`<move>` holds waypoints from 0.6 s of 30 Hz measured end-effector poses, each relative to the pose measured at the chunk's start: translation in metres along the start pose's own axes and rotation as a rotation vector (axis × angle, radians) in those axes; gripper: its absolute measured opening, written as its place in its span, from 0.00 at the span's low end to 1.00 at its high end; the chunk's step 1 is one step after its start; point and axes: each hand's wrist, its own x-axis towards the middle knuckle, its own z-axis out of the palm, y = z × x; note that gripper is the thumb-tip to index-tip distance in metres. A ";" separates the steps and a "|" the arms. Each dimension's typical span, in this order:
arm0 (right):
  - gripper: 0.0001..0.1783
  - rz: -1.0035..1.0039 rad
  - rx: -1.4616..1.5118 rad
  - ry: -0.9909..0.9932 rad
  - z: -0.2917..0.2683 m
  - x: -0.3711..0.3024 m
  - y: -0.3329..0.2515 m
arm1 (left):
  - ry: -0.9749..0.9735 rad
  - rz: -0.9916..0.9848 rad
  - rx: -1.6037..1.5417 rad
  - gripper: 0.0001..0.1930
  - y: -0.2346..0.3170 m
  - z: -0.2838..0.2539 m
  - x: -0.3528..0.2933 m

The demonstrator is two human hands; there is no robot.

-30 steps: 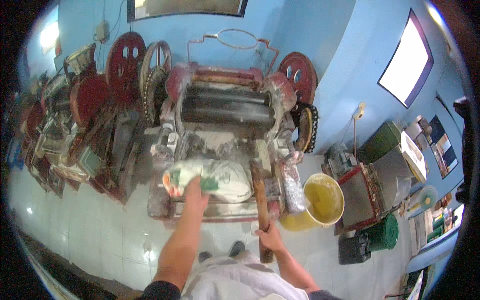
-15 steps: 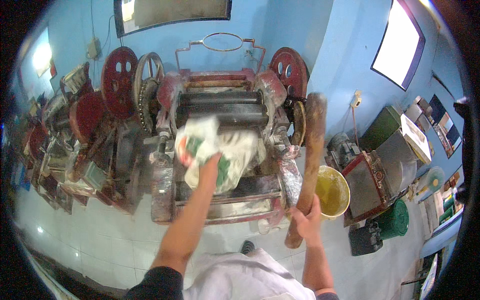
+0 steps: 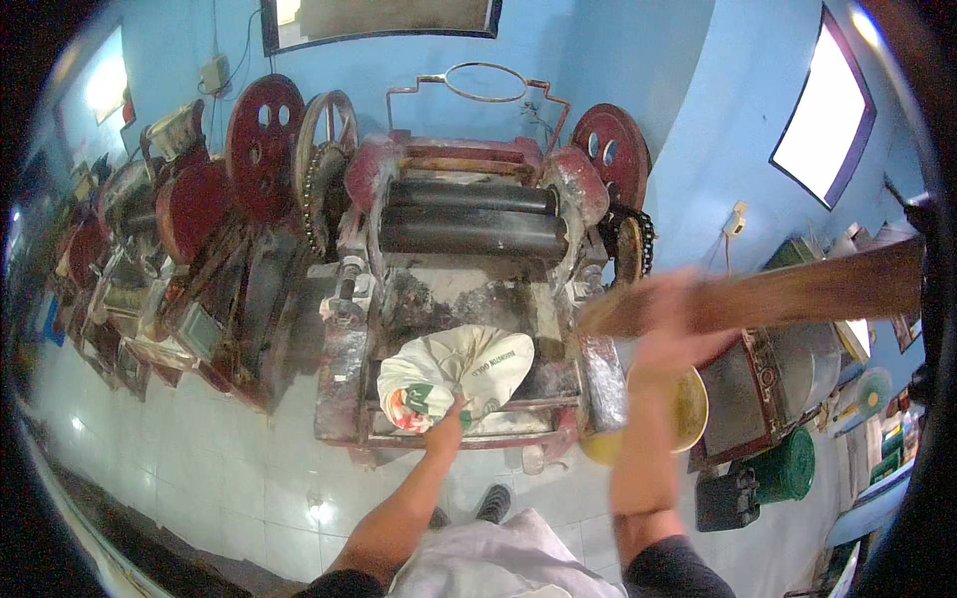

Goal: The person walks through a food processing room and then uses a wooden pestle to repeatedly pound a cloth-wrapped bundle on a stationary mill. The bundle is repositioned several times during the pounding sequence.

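Over the near edge of a long machine bed dusted with white powder [image 3: 469,284], the left hand [image 3: 446,431] has its fingers closed on the near side of a white cloth sack with green and orange print [image 3: 488,364]. The sack lies bunched along the bed's near edge, its printed end toward the near left corner. Above the bed's right edge, the right hand [image 3: 673,329], blurred, is wrapped round a thick brown wooden rod [image 3: 817,289], held raised and nearly level; how each finger sits cannot be told.

Toward the bed's far edge lie two black metal rollers [image 3: 474,214] between worn red housings, with a thin metal frame bent into an oval ring [image 3: 485,83] rising behind. Large dark-red pierced wheels [image 3: 264,149] stand off both far corners. Beside the near right corner, partly behind the right forearm, sits a round yellow bucket [image 3: 691,409].

White glossy tiles [image 3: 239,468] cover the floor. Red and dark machinery [image 3: 150,299] crowds the left; on the right stand a green round bin [image 3: 786,465] and a black container [image 3: 728,500]. Light-blue walls [image 3: 618,60] carry a bright dark-framed window [image 3: 822,115] at right.
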 end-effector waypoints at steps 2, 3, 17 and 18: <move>0.38 0.295 -0.441 -0.472 0.003 -0.127 0.094 | -0.014 0.064 0.140 0.29 0.014 0.006 -0.009; 0.40 0.344 -0.687 -0.775 -0.007 -0.190 0.130 | -0.037 0.155 0.350 0.25 0.012 0.005 -0.010; 0.32 0.491 -0.103 -0.363 0.041 -0.082 0.014 | 0.159 0.536 0.627 0.20 -0.106 -0.030 -0.025; 0.34 0.354 -0.351 -0.555 0.019 -0.128 0.062 | 0.173 0.598 0.684 0.20 -0.105 -0.034 -0.025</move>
